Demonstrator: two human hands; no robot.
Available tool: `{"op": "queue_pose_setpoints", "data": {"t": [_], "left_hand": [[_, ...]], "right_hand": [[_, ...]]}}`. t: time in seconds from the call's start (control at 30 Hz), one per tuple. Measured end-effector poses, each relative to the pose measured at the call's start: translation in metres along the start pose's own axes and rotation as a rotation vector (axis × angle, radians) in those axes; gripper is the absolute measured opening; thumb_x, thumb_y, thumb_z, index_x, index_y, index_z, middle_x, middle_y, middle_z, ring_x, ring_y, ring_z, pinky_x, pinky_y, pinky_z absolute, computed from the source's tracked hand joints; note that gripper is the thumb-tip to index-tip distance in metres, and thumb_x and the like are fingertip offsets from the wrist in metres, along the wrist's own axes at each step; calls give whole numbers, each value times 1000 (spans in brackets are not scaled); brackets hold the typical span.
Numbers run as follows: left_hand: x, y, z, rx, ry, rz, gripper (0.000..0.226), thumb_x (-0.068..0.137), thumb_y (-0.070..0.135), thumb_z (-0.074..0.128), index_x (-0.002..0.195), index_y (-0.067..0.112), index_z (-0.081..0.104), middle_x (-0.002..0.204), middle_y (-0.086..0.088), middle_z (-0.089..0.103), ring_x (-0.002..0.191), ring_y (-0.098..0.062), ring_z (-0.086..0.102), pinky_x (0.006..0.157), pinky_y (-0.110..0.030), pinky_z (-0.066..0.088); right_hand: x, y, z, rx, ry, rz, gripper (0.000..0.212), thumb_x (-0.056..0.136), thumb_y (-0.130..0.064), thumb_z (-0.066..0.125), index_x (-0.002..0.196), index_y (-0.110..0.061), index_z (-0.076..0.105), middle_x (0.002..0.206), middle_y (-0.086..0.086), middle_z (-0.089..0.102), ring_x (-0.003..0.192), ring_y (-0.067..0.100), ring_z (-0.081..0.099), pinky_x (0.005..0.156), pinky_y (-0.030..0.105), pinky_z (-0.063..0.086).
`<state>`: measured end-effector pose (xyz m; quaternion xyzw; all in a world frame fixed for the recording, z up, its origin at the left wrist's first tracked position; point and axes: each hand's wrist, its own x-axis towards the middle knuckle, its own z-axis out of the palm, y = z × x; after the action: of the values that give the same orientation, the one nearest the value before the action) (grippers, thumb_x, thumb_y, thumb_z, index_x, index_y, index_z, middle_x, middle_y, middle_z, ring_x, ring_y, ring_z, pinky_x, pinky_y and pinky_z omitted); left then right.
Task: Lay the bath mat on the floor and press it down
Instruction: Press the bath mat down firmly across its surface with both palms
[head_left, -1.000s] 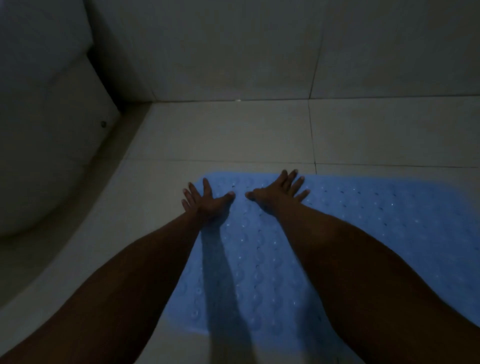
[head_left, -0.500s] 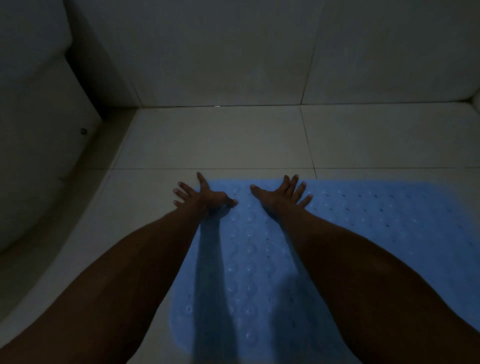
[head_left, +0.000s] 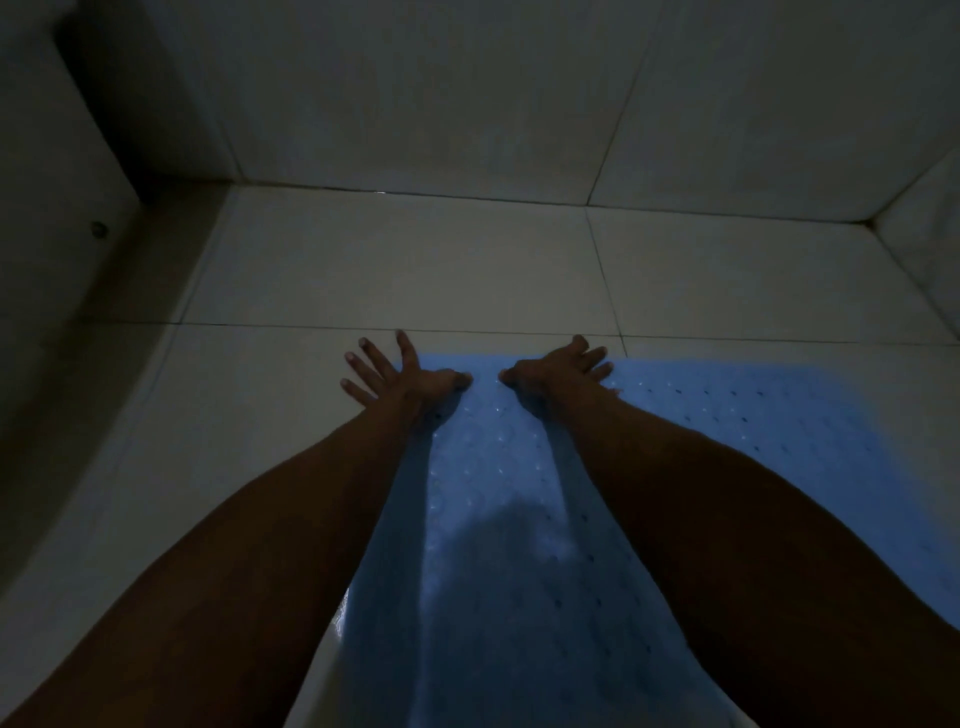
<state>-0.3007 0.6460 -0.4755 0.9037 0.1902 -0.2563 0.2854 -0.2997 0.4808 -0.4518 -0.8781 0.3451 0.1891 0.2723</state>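
Mat: we see one blue bath mat (head_left: 701, 467) lying flat on the tiled floor (head_left: 415, 270), dotted with rows of small holes and bumps. Its far edge runs just short of a grout line, and its left edge passes under our left arm. The near and right parts run out of view.

Hands: two, both ours, side by side at the mat's far left corner, thumbs pointing toward each other with a small gap between them.

Left hand: the left hand (head_left: 400, 376) lies palm down with fingers spread wide — the thumb and the heel of the palm rest on the mat, while the four fingers reach past the mat's left edge onto bare tile.

Right hand: the right hand (head_left: 558, 369) presses flat on the mat along its far edge, fingers straight and only slightly fanned, holding nothing.

Arms: two bare forearms stretch forward from the bottom corners of the view, casting dark shadows on the mat between them.

Floor: large pale tiles, two grout lines crossing near the hands.

Walls: tiled on the far side and right — one pale rounded fixture (head_left: 47, 260) at the left, carrying one small round dark fitting (head_left: 98, 228).

Light: dim, so fine detail is hard to make out.
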Motion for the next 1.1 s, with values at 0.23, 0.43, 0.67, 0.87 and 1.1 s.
{"op": "queue_pose_setpoints", "data": {"t": [0.23, 0.43, 0.67, 0.87, 1.1], "left_hand": [[1, 8, 8, -15, 91, -38, 124, 66, 69, 69, 149, 35, -17, 149, -14, -40, 134, -38, -40, 107, -61, -22], [8, 17, 15, -4, 209, -61, 120, 67, 62, 71, 151, 35, -11, 153, -20, -30, 138, -44, -29, 107, -65, -14], [5, 20, 8, 94, 225, -60, 116, 71, 55, 73, 153, 30, -6, 155, -22, -23, 141, -45, -21, 111, -64, -6], [14, 62, -5, 255, 45, 160, 92, 79, 44, 71, 151, 17, 19, 158, -23, -4, 144, -45, -3, 116, -56, 11], [16, 63, 36, 162, 83, 167, 132, 56, 80, 68, 154, 23, -1, 158, -16, -21, 144, -37, -20, 115, -56, -6]], "right_hand": [[3, 4, -2, -39, -20, -41, 130, 70, -53, 81, 154, -12, -10, 158, 18, -26, 145, 38, -25, 113, 59, -14], [15, 6, -7, -94, -44, -121, 137, 66, -57, 82, 153, -12, -14, 156, 19, -31, 144, 39, -26, 112, 60, -15], [30, 23, 4, -121, -53, -267, 134, 67, -68, 74, 154, -14, -12, 158, 16, -29, 144, 35, -30, 110, 58, -21], [61, 65, -29, -223, -6, -354, 123, 70, -82, 56, 156, -18, -6, 159, 13, -28, 144, 33, -30, 110, 57, -22], [72, 71, -41, -260, -172, -366, 111, 83, -75, 49, 155, -20, -16, 156, 11, -35, 143, 33, -33, 113, 58, -19]]}}
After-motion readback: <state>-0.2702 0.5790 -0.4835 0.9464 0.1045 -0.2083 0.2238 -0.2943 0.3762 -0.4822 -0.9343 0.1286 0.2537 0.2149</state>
